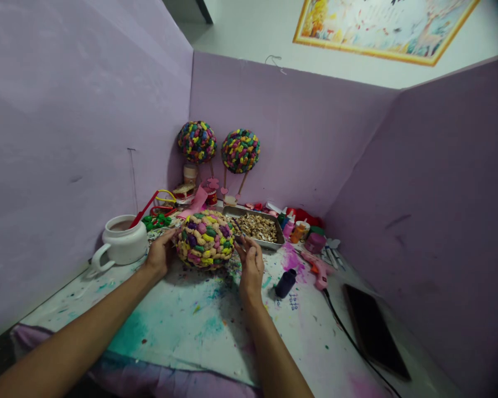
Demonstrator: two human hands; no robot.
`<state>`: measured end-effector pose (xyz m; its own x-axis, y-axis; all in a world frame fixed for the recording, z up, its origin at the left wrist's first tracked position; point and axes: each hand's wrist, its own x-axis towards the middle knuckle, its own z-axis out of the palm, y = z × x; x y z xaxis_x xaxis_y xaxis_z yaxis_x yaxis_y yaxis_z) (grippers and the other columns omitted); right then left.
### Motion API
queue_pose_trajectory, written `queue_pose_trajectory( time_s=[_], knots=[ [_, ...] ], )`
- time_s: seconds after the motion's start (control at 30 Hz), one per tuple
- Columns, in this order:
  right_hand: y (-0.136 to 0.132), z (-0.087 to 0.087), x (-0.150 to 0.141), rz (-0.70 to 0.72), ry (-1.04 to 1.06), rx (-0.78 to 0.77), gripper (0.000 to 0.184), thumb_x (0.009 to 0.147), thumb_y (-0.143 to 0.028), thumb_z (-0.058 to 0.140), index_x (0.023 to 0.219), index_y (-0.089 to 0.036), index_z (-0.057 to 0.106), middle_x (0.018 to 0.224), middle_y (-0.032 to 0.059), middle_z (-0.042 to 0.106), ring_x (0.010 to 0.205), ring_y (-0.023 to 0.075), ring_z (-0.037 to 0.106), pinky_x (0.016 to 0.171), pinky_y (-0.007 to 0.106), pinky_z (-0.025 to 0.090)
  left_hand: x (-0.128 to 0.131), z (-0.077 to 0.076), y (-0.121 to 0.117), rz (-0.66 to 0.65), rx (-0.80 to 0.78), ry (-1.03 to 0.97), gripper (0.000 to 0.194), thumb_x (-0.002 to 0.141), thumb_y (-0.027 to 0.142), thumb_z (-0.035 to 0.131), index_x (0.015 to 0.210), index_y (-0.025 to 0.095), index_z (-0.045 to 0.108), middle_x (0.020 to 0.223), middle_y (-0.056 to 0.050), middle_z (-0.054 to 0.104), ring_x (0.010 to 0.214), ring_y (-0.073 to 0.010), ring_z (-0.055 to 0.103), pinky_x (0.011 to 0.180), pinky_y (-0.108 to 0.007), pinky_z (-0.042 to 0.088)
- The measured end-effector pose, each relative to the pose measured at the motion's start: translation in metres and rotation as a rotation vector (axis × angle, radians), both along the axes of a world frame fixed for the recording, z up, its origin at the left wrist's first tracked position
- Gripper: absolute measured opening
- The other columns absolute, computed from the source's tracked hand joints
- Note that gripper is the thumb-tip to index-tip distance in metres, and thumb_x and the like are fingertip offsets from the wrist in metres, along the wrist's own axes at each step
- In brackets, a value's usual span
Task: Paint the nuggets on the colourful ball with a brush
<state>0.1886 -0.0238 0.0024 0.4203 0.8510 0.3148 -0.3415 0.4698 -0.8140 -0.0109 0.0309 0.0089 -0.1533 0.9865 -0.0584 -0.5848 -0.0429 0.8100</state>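
Observation:
A ball covered in peanut shells [205, 241], some painted purple, green, yellow and pink and others plain tan, is held just above the paint-stained table. My left hand [161, 255] grips its left side, the fingertips partly hidden behind it. At the ball's right side, my right hand [251, 268] pinches what looks like a thin, dark paintbrush [238, 228]; its tip is hard to make out. A small dark blue paint bottle [286, 283] stands to the right of my right hand.
Behind the ball lies a metal tray [283, 239] of shell pieces. A white mug [124, 243] stands left, paint bottles [299, 231] back right. A pink glue gun [320, 272] with a cord and a black tablet [375, 331] lie right. Two finished-looking colourful balls [240, 151] stand behind.

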Motion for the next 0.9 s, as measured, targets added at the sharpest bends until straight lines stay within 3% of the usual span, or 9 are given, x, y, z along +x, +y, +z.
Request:
queue_pose_trajectory(
  time_s=[0.23,0.37,0.53,0.73,0.9],
  knots=[
    [0.003,-0.001,0.0018,0.0,0.038,0.015,0.045,0.082,-0.061,0.06,0.102,-0.021,0.061,0.115,0.0102,0.068,0.11,0.0235,0.065,0.1,0.045,0.049,-0.0037,0.0056,-0.0011,0.045,0.104,-0.041,0.02,0.063,0.026,0.065,0.08,0.017,0.07,0.085,-0.005,0.073,0.092,-0.025,0.067,0.08,-0.034,0.054],
    [0.0061,-0.0044,0.0033,-0.001,0.046,-0.001,0.048,0.081,-0.063,0.06,0.103,-0.021,0.061,0.117,0.0121,0.068,0.111,0.0247,0.065,0.1,0.047,0.048,-0.0064,0.0069,-0.0006,0.064,0.109,-0.055,0.013,0.061,0.022,0.063,0.07,0.016,0.069,0.074,-0.004,0.069,0.074,-0.0172,0.063,0.06,-0.024,0.05],
    [0.0074,-0.006,0.0039,-0.016,0.029,-0.001,0.047,0.082,-0.063,0.057,0.103,-0.021,0.061,0.119,0.0123,0.067,0.115,0.0248,0.063,0.1,0.046,0.048,-0.0077,0.01,-0.0003,0.088,0.123,-0.028,0.009,0.058,0.022,0.062,0.061,0.014,0.067,0.065,-0.003,0.063,0.055,-0.0104,0.05,0.04,-0.019,0.031],
    [0.0067,-0.0068,0.0038,-0.032,-0.012,-0.01,0.046,0.083,-0.062,0.056,0.103,-0.021,0.062,0.117,0.0115,0.069,0.112,0.0242,0.064,0.097,0.045,0.05,-0.0063,0.0095,-0.0018,0.145,0.176,0.089,0.012,0.056,0.027,0.066,0.063,0.017,0.068,0.073,-0.004,0.067,0.068,-0.0166,0.055,0.051,-0.024,0.038],
    [0.0033,0.0013,0.008,-0.1,-0.056,-0.017,0.044,0.085,-0.058,0.054,0.105,-0.019,0.063,0.113,0.0116,0.071,0.106,0.0241,0.067,0.098,0.046,0.049,-0.0032,0.0062,-0.0067,0.104,0.22,0.234,0.029,0.051,0.027,0.079,0.077,0.018,0.073,0.083,-0.003,0.069,0.081,-0.0204,0.059,0.07,-0.027,0.044]
  ],
)
